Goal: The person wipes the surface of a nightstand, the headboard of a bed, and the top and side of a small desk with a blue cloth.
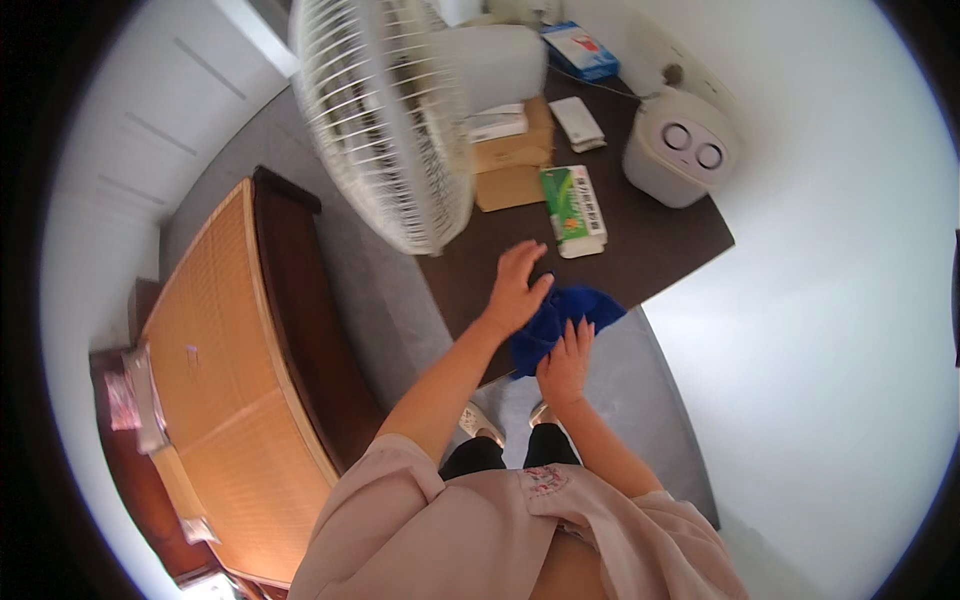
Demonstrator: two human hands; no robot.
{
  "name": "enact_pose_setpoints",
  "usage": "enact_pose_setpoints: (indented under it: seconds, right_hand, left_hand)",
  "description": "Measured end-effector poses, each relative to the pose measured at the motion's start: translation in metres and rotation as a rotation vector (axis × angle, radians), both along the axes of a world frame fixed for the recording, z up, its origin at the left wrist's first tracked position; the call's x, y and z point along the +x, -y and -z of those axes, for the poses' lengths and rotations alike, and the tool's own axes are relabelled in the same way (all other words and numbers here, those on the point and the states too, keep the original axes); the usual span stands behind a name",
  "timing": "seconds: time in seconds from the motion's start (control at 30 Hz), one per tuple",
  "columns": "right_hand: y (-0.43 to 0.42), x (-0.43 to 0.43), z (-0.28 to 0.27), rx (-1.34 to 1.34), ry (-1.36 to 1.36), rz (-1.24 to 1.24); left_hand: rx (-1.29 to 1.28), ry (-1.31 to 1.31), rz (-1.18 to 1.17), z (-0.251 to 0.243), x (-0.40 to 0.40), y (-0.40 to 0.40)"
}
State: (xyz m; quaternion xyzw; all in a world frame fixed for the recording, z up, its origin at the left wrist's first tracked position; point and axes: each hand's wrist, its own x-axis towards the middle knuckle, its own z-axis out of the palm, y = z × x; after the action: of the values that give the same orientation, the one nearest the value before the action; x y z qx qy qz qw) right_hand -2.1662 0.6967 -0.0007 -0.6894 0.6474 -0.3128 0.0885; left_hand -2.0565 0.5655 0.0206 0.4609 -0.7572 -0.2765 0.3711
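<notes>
A crumpled dark blue cloth (pixel 574 306) lies at the near edge of a dark brown tabletop (pixel 637 262), partly past that edge. My right hand (pixel 566 367) has hold of its near side, with the fingers spread over the fabric. My left hand (pixel 519 291) is beside the cloth's left end, palm turned toward it. Its fingers and thumb are apart and nothing shows between them. Just beyond both hands rests a green and white box (pixel 574 211) bearing writing.
A white fan (pixel 390 127) overhangs the table's left side. Behind are an open cardboard box (pixel 514 184), a white packet (pixel 577 122), a blue box (pixel 581 51) and a white appliance (pixel 679 146) with two round rings. A bed with a woven mat (pixel 225 390) stands left.
</notes>
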Motion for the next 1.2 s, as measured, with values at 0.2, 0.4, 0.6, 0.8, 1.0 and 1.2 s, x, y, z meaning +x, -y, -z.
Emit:
enact_pose_setpoints:
  seconds: [0.2, 0.4, 0.6, 0.8, 1.0, 1.2]
  right_hand:
    - [-0.028, 0.037, 0.016, 0.009, -0.055, -0.026]
    - [-0.047, 0.106, -0.015, 0.158, -0.008, -0.123]
    - [-0.049, 0.177, -0.067, 0.739, 0.494, -0.179]
    - [0.022, 0.128, -0.072, 0.313, -0.235, -0.414]
    - [0.086, 0.052, -0.021, 0.057, -0.581, -0.578]
    - [0.088, 0.059, -0.023, 0.146, -0.523, -0.651]
  left_hand:
    - [0.118, -0.179, -0.031, -0.01, 0.092, -0.14]
    - [0.968, -0.459, -0.128, 0.073, 0.185, -0.222]
    - [1.477, -1.565, -0.141, 0.097, 0.197, -0.207]
    - [1.232, -1.833, -0.063, 0.063, 0.19, -0.157]
    - [0.416, -0.738, -0.123, 0.06, 0.112, -0.126]
    - [1.105, -2.165, -0.394, 0.203, 0.117, -0.078]
